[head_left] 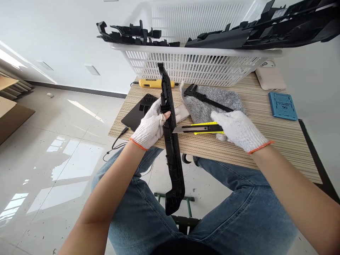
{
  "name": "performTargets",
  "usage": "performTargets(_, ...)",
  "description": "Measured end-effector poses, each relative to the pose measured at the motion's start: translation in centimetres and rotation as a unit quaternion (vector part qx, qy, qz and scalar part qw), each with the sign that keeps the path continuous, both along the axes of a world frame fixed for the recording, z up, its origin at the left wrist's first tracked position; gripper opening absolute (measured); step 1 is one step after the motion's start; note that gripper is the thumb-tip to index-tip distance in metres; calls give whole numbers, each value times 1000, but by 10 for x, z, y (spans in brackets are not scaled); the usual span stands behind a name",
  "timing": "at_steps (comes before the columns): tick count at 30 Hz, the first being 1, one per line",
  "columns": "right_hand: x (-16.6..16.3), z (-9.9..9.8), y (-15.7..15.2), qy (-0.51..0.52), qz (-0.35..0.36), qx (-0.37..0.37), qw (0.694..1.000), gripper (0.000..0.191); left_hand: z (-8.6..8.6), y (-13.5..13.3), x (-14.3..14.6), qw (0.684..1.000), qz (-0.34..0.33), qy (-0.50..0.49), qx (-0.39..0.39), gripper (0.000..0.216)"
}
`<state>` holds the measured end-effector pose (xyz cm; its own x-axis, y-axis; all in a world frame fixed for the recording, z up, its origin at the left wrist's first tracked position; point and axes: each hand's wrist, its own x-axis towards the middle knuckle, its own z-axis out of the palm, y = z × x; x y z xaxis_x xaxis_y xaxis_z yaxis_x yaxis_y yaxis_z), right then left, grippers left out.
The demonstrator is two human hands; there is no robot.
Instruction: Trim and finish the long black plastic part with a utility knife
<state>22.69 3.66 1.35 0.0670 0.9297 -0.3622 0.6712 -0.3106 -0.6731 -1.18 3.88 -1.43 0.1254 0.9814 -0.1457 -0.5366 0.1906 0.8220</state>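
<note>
My left hand [149,125], in a white knit glove, is closed round the middle of a long black plastic part [173,156] that stands nearly upright over the table's front edge, its foot down between my knees. My right hand [239,130], also gloved, grips a yellow utility knife [202,128] held level. The knife's blade is out and its tip touches the right edge of the black part.
A white slatted basket [196,65] at the back of the striped table [278,141] carries several long black plastic parts across its rim. On the table lie a grey cloth [202,106] with a black caliper [204,99], a yellow tool [154,83], a black pad [140,109], a phone [269,78] and a blue case [282,105].
</note>
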Motion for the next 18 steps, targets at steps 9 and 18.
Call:
performTargets(9, 0, -1, -2, 13, -12, 2, 1000, 58, 2, -2, 0, 1000, 4, -3, -8, 49)
performTargets(18, 9, -11, -1, 191, 8, 1, 982, 62, 19, -1, 1, 996, -16, 65, -62, 51)
